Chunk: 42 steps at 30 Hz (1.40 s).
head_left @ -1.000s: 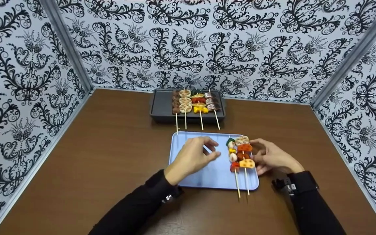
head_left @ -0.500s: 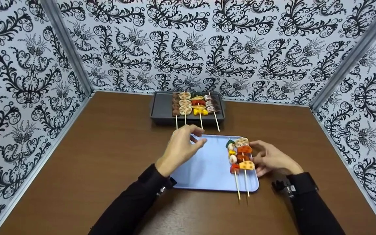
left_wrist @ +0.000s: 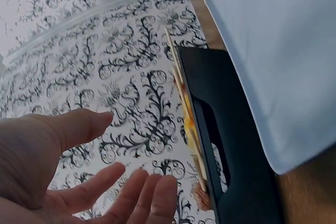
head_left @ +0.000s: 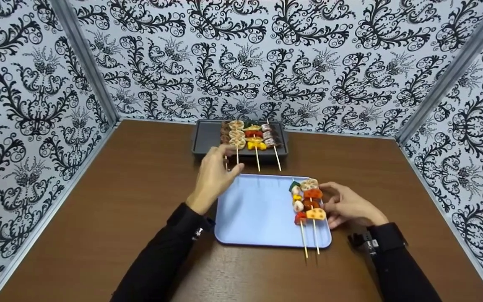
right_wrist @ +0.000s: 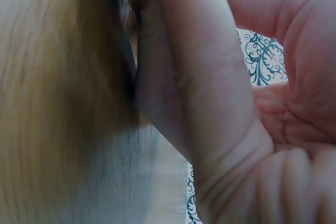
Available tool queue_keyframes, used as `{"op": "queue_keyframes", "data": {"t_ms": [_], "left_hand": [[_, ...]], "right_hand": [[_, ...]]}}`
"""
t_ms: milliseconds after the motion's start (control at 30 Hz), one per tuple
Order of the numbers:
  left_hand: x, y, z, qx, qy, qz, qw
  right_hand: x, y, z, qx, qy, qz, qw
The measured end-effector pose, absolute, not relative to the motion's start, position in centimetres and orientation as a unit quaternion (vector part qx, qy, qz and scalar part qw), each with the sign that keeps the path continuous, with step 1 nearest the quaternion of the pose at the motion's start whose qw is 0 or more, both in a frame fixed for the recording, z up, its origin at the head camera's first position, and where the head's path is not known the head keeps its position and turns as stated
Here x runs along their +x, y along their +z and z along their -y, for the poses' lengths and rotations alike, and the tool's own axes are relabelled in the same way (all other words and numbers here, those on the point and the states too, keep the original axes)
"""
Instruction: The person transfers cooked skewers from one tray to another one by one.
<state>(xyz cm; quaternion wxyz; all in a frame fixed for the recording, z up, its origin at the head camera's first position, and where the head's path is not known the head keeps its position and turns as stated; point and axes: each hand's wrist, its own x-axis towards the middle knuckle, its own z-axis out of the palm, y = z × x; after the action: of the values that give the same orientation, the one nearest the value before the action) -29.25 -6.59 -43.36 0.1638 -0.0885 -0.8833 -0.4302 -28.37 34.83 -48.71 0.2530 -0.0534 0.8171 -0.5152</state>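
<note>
My left hand [head_left: 213, 175] is over the gap between the dark grill plate [head_left: 205, 138] and the pale blue tray [head_left: 258, 218]. Its thumb and fingers are spread apart around the stick end of the brown meatball skewer [head_left: 224, 130], with nothing between them in the left wrist view. My right hand [head_left: 350, 207] holds the tray's right edge, thumb and bent fingers at the rim. Beside it on the tray lie a lotus-root and vegetable skewer [head_left: 313, 193] and a mixed vegetable skewer [head_left: 297, 197], their sticks passing over the near rim.
A lotus-root skewer [head_left: 237, 135], a yellow and red vegetable skewer [head_left: 254, 134] and a skewer of dark and whitish pieces [head_left: 269, 135] lie on the grill, sticks overhanging its front. Patterned walls [head_left: 241, 63] enclose the brown table [head_left: 132, 201].
My left hand has moved left and away from me, from above the tray to the grill's front left. The right hand has stayed at the tray edge.
</note>
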Motion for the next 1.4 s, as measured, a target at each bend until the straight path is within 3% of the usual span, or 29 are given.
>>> {"op": "queue_keyframes", "data": {"t_ms": [500,1000,1400], "left_hand": [[-31.9,-45.2,8.5,-0.048,-0.452,0.878,0.153],[-32.4,-46.1,9.4,-0.016,-0.57,0.821,0.032],[-32.8,-46.3,9.6,0.028,-0.637,0.771,-0.016]], "right_hand": [[-28.4,-48.5,-35.1,-0.051,-0.515,-0.817,0.253],[-27.8,-48.8,-35.4,-0.061,-0.526,-0.809,0.257],[-28.3,-48.8,-35.0,-0.052,-0.532,-0.805,0.258]]}}
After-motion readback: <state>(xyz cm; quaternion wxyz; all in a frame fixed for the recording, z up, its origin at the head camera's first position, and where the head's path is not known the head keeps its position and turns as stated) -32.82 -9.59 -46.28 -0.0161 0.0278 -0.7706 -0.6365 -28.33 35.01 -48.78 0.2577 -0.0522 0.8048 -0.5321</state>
